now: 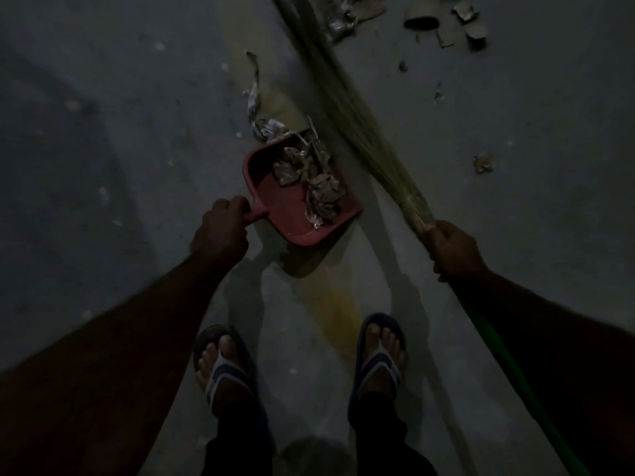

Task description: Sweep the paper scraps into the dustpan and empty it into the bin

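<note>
A red dustpan [275, 201] sits low over the grey floor in the middle of the head view, with several paper scraps [314, 180] piled in its right half. My left hand [223, 228] grips its short handle. My right hand [453, 249] grips a straw broom [357, 121] where the bristles meet the green handle; the bristles stretch up and left past the pan's open edge. A long paper strip [253, 94] and a crumpled scrap [269, 128] lie just beyond the pan's mouth. No bin is in view.
More scraps and torn cardboard [443, 18] lie at the top right, and a small scrap [482, 163] lies right of the broom. My two feet in sandals [226, 369] stand at the bottom. A yellowish stripe [336, 304] runs across the dim floor.
</note>
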Demonstrator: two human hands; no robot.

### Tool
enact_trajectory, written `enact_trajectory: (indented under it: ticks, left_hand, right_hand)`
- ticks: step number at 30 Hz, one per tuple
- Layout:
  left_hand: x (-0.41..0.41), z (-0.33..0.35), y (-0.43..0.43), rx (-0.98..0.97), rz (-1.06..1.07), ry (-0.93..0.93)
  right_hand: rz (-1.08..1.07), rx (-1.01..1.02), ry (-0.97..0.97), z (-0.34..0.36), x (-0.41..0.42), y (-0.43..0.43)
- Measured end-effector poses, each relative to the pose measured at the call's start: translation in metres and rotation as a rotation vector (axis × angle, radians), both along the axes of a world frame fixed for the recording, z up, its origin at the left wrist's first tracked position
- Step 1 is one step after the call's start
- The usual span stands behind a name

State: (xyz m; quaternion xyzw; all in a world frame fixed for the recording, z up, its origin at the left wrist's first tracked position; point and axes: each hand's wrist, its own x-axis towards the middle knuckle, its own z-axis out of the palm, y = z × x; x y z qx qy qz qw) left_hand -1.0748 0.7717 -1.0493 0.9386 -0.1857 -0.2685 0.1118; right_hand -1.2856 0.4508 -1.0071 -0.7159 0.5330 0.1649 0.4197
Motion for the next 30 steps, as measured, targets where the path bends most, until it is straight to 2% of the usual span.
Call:
enact_trajectory:
  ticks: [5,10,14,21,26,30]
  left_hand:
    - [-0.01,-0.01,0.016,0.007,0.01,-0.005]
    - [-0.017,-0.022,0.019,0.056,-0.055,0.017]
    - [-0.021,-0.02,0.02,0.061,0.002,0.074]
    - [-0.04,-0.014,0.037,0.017,0.032,0.096]
    - [-0.051,-0.012,0.055,-0.001,0.06,0.085]
    - [-0.055,-0.009,0.076,0.004,0.088,0.084]
  right_hand:
    - [0.019,0.012,0.112,0.002,-0.003,-0.016]
    - [0.204,0.091,0.167,0.004,-0.008,0.009]
    - [0.205,0.087,0.089,0.008,-0.021,0.021]
    - [0.189,-0.119,-0.086,0.016,-0.013,0.003]
    - [0.374,-0.197,-0.149,0.021,0.05,0.004]
    - [0.701,-0.31,-0.181,0.018,0.135,0.017]
